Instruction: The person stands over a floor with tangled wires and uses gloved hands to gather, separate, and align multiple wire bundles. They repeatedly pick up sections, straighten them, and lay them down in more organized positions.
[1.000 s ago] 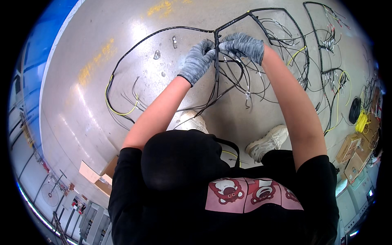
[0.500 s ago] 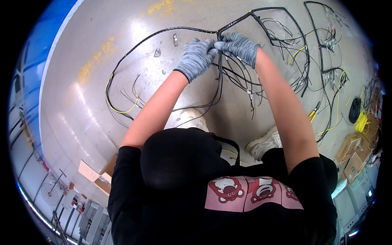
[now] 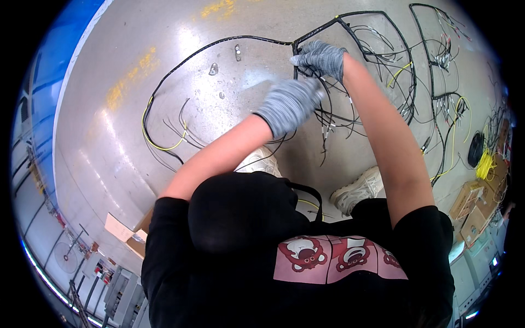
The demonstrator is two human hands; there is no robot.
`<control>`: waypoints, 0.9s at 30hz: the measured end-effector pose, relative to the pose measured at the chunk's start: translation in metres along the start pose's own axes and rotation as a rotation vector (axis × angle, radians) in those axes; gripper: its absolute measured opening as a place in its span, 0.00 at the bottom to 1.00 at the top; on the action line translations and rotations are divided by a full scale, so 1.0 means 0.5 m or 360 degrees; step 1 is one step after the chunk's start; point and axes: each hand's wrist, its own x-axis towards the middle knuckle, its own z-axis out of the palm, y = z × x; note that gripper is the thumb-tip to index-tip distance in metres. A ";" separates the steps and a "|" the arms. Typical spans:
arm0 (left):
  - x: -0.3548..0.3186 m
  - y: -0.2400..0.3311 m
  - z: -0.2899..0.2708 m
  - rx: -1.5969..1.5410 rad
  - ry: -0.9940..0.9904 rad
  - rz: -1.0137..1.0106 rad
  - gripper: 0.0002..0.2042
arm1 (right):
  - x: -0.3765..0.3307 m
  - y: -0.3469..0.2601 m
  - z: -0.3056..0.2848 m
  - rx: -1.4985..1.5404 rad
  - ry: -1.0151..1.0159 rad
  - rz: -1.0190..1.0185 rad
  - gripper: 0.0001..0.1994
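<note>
Person seen from above, black shirt, both arms reaching toward the upper centre of the frame over a grey concrete floor (image 3: 164,82). Both hands wear grey knit gloves. Right hand (image 3: 321,56), upper centre, is closed around the black wire harness (image 3: 240,39) at the junction where the thick sheathed trunk meets several branches; fingers curl over the bundle there. Left hand (image 3: 290,104) sits just below and left of the right hand, motion-blurred; it overlaps thin loose wires hanging from the junction, but cannot tell whether it is gripping them or merely closed near them. The harness lies spread on the floor: the trunk arcs from the junction leftward and down to a yellow wire (image 3: 161,146) at centre left, and further black loops with small white-tipped leads run across the upper right. Light-coloured shoe (image 3: 358,188) visible right of centre. Cardboard boxes (image 3: 473,210) at the right edge, a yellow wire coil (image 3: 484,163) just above them.
</note>
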 end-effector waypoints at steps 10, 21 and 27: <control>-0.010 -0.007 -0.014 -0.0367 0.0421 0.0207 0.15 | -0.022 0.010 -0.030 0.0074 -0.0296 -0.0144 0.09; 0.025 -0.121 0.067 -0.2928 0.0244 -0.0582 0.11 | -0.011 -0.006 -0.028 -0.0233 -0.0280 -0.0143 0.08; 0.030 -0.132 0.083 -0.2585 0.0198 -0.0494 0.09 | 0.001 0.008 -0.029 -0.0328 -0.0293 -0.0332 0.10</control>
